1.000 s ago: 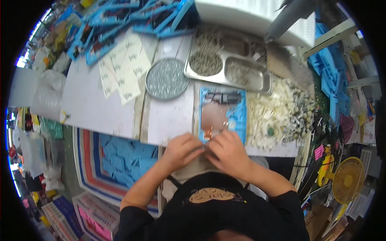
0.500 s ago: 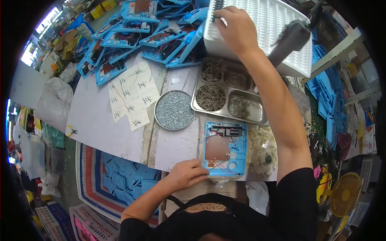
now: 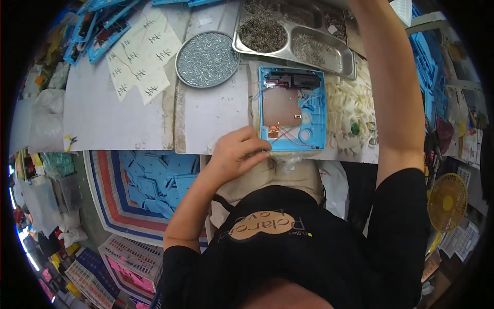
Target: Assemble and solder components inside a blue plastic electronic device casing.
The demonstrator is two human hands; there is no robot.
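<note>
An open blue plastic housing [image 3: 312, 116] lies on the table in front of me. Inside it are a brown board [image 3: 280, 105], a black part [image 3: 303, 80] along the far side and thin red and blue wires. My left hand [image 3: 237, 154] grips the housing's near left corner, fingertips and thumb drawn together there. My right forearm [image 3: 393, 92] reaches far forward past the upper edge, so that hand is out of sight. Beyond the housing stand a round dish [image 3: 206, 86] full of small silvery metal pieces and a steel compartment tray [image 3: 343, 54] with small metal parts.
More wired blue housings [image 3: 110, 38] pile up at the far left beside a marked paper sheet [image 3: 134, 56]. Yellow-handled pliers [image 3: 69, 142] lie at the left table edge. Below, a striped bag [image 3: 109, 198] holds blue plastic pieces. Pale strips [image 3: 350, 103] crowd the right side; a yellow fan [image 3: 447, 202] stands beyond.
The view has tilted down toward my body, so the table appears higher. My right hand, earlier at the white ribbed tray's far left edge, has left the picture. My left hand stays at the corner.
</note>
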